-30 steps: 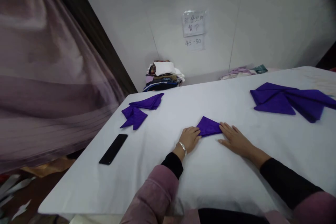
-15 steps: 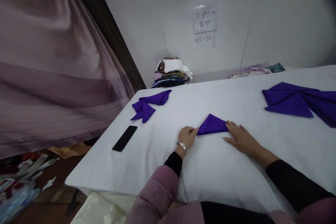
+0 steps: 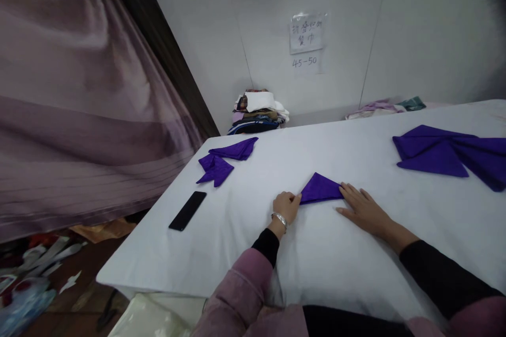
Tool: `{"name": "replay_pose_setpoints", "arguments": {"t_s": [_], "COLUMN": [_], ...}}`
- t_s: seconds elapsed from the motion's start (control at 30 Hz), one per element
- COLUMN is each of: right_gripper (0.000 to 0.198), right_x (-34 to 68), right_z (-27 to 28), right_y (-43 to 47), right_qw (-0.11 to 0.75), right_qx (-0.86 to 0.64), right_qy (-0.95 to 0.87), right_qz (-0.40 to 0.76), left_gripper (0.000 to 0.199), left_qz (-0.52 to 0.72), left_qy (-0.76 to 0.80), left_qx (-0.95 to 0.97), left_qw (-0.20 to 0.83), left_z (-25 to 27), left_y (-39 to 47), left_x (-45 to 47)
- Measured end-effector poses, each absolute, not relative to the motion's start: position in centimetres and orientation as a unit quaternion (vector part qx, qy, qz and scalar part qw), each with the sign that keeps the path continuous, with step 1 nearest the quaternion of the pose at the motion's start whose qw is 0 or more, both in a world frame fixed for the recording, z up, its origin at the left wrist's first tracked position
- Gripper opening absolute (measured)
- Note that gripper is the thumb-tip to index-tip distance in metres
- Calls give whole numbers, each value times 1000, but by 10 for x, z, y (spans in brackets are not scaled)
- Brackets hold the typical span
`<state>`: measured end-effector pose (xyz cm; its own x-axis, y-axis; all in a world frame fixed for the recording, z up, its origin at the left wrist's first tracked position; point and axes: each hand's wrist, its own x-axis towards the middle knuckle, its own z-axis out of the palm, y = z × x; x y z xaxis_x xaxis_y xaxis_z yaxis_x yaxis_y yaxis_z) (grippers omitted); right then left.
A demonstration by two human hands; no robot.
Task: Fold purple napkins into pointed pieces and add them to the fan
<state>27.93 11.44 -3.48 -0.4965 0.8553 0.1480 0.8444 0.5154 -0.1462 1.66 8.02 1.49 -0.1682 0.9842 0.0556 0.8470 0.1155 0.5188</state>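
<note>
A purple cloth napkin [image 3: 321, 188], folded into a triangle with its point away from me, lies flat on the white-covered table [image 3: 245, 242]. My left hand [image 3: 286, 206], with a silver bracelet at its wrist, is closed and pinches the napkin's left corner. On the right corner rest the fingertips of my right hand [image 3: 366, 210], stretched out flat with the thumb apart on the cloth below. The fingertips of the left hand partly hide the corner they grip.
Folded purple napkins [image 3: 217, 168] lie at the table's far left, above a black phone [image 3: 187, 210]. More purple cloth [image 3: 438, 150] is at the right. Piled clothes [image 3: 259, 110] stand by the wall beneath a paper sign [image 3: 306, 34]. A pink curtain [image 3: 79, 89] hangs on the left.
My left hand has shifted slightly to the right and its fingers have drawn closer over the napkin's left corner. My right hand stays nearly in place.
</note>
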Motion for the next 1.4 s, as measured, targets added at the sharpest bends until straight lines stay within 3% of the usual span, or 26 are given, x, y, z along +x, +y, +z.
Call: {"name": "replay_pose_setpoints", "arguments": {"t_s": [0.97,1.23,1.4], "right_gripper": [73,73,73], "right_x": [278,279,278], "right_z": [-34,-37,-34], "right_y": [114,116,114], "right_qw": [115,125,111], "right_qx": [-492,-485,-489], "right_qy": [-862,-865,-864], "right_qz": [49,37,36], "left_gripper": [29,27,37], "left_qz": [208,223,228], "left_qy": [692,698,711], "left_qx": [690,679,663], "left_qw": [32,46,63], "left_z": [4,3,6], "left_y": [79,79,82], "left_x": [23,22,11]}}
